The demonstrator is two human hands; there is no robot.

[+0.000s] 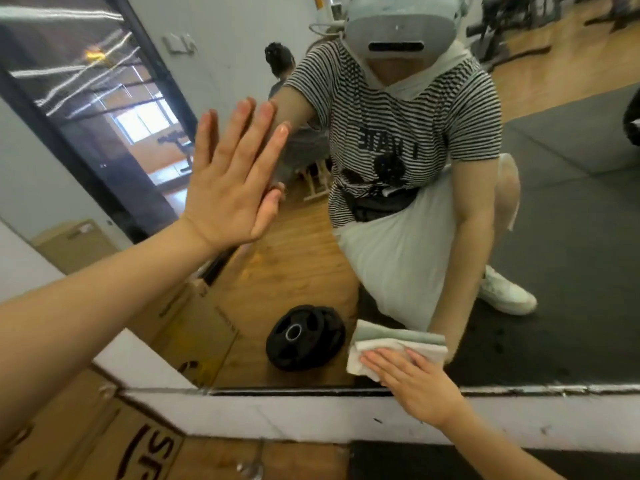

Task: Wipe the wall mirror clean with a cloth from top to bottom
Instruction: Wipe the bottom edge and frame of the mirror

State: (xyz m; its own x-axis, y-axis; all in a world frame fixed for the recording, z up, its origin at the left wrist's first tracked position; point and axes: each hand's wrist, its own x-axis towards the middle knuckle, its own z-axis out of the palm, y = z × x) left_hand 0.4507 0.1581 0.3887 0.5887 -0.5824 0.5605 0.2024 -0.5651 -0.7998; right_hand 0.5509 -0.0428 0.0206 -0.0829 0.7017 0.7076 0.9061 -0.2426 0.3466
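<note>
The wall mirror (554, 258) fills most of the view, and its bottom edge runs just above a white wall strip. My left hand (228, 181) lies flat on the glass at the upper left, fingers straight and spread. My right hand (412, 386) presses a folded white cloth (391, 344) against the glass close to the mirror's bottom edge, fingers straight on top of it. The cloth's reflection shows directly above it.
The mirror reflects a crouching person in a striped shirt, black weight plates (304, 337) on a wooden floor, a dark mat and gym machines. A cardboard box (104, 441) stands at the lower left below the mirror. A dark door frame (69, 140) borders the mirror's left side.
</note>
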